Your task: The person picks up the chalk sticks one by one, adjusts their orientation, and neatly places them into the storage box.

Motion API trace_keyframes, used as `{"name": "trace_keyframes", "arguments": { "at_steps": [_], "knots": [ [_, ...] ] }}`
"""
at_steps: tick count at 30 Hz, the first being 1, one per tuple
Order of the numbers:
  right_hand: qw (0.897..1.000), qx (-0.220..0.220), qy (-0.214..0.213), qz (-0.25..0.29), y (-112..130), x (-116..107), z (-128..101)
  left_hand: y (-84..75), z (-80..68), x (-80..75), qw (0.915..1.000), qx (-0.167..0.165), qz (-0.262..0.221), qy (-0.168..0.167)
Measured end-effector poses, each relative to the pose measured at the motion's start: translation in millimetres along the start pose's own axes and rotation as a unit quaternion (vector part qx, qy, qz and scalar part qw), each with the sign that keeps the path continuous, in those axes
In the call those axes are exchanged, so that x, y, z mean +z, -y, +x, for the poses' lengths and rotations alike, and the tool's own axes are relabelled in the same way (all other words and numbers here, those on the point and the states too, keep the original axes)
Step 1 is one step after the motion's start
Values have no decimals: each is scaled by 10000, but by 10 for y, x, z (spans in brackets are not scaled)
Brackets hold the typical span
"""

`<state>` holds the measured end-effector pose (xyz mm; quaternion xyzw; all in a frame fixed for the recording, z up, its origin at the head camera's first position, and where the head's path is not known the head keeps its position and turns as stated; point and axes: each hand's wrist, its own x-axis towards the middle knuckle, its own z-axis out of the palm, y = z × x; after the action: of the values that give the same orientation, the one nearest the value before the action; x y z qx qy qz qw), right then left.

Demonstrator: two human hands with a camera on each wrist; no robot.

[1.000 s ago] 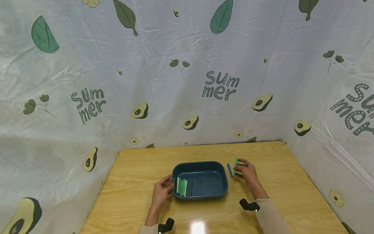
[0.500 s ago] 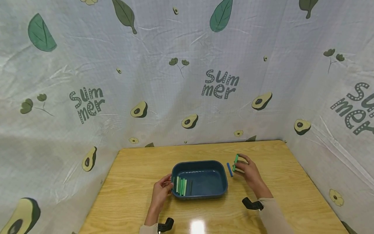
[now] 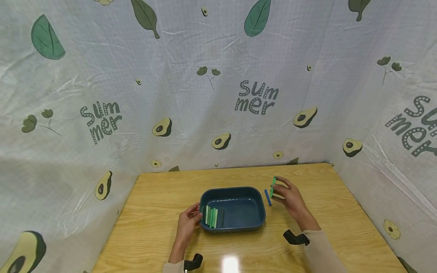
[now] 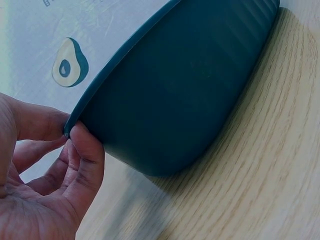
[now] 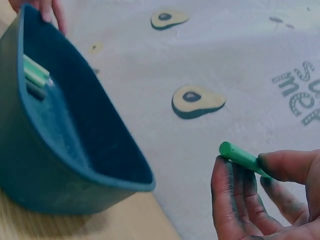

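Observation:
A dark blue tray sits mid-table with several green sticks lying side by side at its left end. My left hand grips the tray's left rim, fingers curled against the wall. My right hand is raised just right of the tray and pinches a green stick between thumb and fingers; the same green stick pokes out past my stained fingertips. A blue stick lies on the table between tray and right hand.
The wooden table is walled on three sides by a printed avocado cloth. Black wrist camera mounts sit at both sleeves near the front edge.
My right hand has lifted off the table with the green stick and moved slightly up and left. The left hand and tray have stayed put.

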<state>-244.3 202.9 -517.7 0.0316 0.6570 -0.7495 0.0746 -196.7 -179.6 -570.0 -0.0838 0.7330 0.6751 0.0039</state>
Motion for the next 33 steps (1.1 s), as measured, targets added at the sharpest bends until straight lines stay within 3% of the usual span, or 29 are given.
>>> {"name": "trace_keyframes", "arguments": {
  "at_steps": [12, 23, 33],
  "knots": [
    [9984, 76, 528, 175, 196, 196, -82, -12, -7, -8, 10000, 33, -29, 57],
    [9966, 69, 804, 169, 190, 377, -59, 38, 60, 1, 9998, 58, -102, 154],
    [9951, 240, 890, -360, 130, 667, -9, -206, -91, -2, 9997, 122, -102, 166]
  ]
}}
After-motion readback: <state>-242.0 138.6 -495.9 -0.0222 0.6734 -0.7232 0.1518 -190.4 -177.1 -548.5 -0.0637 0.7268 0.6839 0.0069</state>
